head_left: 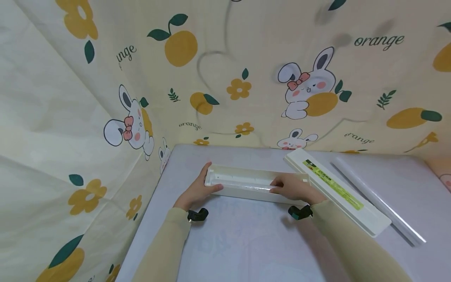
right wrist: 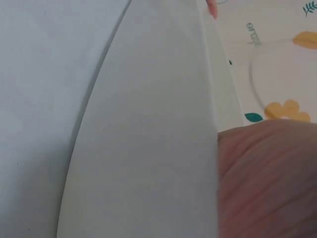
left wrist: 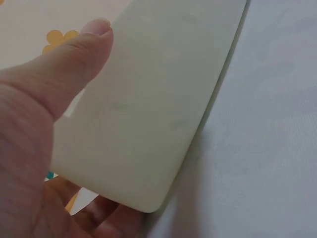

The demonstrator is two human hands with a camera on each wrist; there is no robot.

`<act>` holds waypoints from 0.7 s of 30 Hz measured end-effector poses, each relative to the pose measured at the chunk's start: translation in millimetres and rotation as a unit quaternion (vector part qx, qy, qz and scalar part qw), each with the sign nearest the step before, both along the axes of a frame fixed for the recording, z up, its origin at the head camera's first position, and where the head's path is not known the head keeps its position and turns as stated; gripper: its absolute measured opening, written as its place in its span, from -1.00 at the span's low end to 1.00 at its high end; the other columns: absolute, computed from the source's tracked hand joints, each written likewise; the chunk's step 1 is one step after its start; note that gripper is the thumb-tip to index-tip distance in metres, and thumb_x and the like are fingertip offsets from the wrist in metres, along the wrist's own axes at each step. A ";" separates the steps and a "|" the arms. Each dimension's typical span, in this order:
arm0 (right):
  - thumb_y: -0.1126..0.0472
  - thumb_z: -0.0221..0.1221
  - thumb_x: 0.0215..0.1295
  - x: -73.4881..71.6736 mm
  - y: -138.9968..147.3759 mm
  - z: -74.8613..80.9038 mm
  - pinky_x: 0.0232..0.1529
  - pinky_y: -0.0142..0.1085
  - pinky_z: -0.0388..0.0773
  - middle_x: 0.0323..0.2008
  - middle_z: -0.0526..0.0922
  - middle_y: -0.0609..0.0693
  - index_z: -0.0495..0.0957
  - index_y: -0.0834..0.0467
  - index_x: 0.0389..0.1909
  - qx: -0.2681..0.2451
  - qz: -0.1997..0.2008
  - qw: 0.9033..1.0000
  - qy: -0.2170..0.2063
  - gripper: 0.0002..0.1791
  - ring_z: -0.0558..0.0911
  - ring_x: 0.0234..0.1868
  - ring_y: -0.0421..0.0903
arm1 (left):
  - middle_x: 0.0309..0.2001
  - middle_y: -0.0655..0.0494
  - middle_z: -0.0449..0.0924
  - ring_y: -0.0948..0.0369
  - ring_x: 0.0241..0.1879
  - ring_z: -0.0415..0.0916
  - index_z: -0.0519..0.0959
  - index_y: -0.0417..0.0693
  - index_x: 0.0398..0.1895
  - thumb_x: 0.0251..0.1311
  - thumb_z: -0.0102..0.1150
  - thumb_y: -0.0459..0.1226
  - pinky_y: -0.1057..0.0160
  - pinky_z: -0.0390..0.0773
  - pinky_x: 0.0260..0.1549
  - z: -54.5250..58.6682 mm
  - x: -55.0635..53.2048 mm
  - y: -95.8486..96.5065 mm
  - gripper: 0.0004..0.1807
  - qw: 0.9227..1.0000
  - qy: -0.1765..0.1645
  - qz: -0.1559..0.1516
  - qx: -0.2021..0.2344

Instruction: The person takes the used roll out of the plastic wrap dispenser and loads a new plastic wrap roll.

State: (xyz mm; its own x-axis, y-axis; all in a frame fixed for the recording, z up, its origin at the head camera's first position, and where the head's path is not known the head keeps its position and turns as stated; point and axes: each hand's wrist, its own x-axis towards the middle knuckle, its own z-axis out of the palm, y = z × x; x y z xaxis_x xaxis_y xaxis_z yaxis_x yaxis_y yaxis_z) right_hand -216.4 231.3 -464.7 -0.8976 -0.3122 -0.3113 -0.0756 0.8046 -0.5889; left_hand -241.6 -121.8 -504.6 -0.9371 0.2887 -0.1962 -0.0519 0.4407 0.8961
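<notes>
A long white box (head_left: 246,193) lies open on the table in the head view. My left hand (head_left: 199,187) grips its left end, with the thumb along the front wall and the fingers round the end. The left wrist view shows the left thumb (left wrist: 74,62) over the box's smooth wall (left wrist: 143,114). My right hand (head_left: 290,186) reaches into the right part of the box. Its thumb and fingers curl about the right end of a shiny clear plastic strip (head_left: 246,186) inside. In the right wrist view the front wall (right wrist: 148,119) hides the right fingertips.
Right of the box lies a long white lid (head_left: 352,203) with a green label (head_left: 332,184). Beside it is a shiny, clear-wrapped roll (head_left: 380,201). A patterned cloth (head_left: 218,78) hangs behind and to the left of the table (head_left: 225,243).
</notes>
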 end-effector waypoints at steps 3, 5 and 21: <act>0.01 0.26 0.28 -0.9 -0.5 -1.5 -0.20 -0.22 0.46 -0.27 0.62 -0.13 0.64 0.04 -0.11 0.004 0.010 1.000 0.003 -0.75 0.51 -0.25 -0.09 | 0.37 0.15 0.15 0.03 0.28 0.17 -0.20 0.57 0.48 -0.19 0.45 0.24 -0.22 0.04 0.28 -0.6 0.4 -0.5 0.23 1.000 -0.002 0.000 -0.002; 0.01 0.26 0.28 -1.6 -0.7 -2.7 -0.20 -0.22 0.46 -0.27 0.61 -0.13 0.63 0.05 -0.11 0.005 0.015 1.000 0.006 -0.75 0.51 -0.25 -0.09 | 0.39 0.15 0.14 0.04 0.29 0.15 -0.20 0.57 0.48 -0.21 0.44 0.26 -0.23 0.03 0.28 -0.7 0.7 -1.0 0.24 1.000 -0.002 0.000 -0.007; 0.08 0.22 0.32 0.4 -5.9 5.5 -0.25 -0.20 0.41 -0.33 0.56 -0.07 0.57 0.17 -0.11 0.011 0.045 0.999 0.016 -0.74 0.48 -0.28 -0.08 | 0.43 0.13 0.08 0.02 0.33 0.11 -0.22 0.53 0.50 -0.24 0.45 0.28 -0.25 0.00 0.28 -1.1 0.2 -1.5 0.28 1.000 -0.005 -0.001 -0.002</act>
State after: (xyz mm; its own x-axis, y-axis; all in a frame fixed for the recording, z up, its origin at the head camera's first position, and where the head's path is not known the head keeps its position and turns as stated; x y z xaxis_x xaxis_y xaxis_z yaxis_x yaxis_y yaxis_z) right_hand -216.0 225.4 -459.2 -0.8756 -0.3859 -0.2905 -0.1667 0.8059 -0.5681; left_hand -241.4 -123.3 -505.7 -0.9345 0.2893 -0.2074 -0.0605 0.4449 0.8935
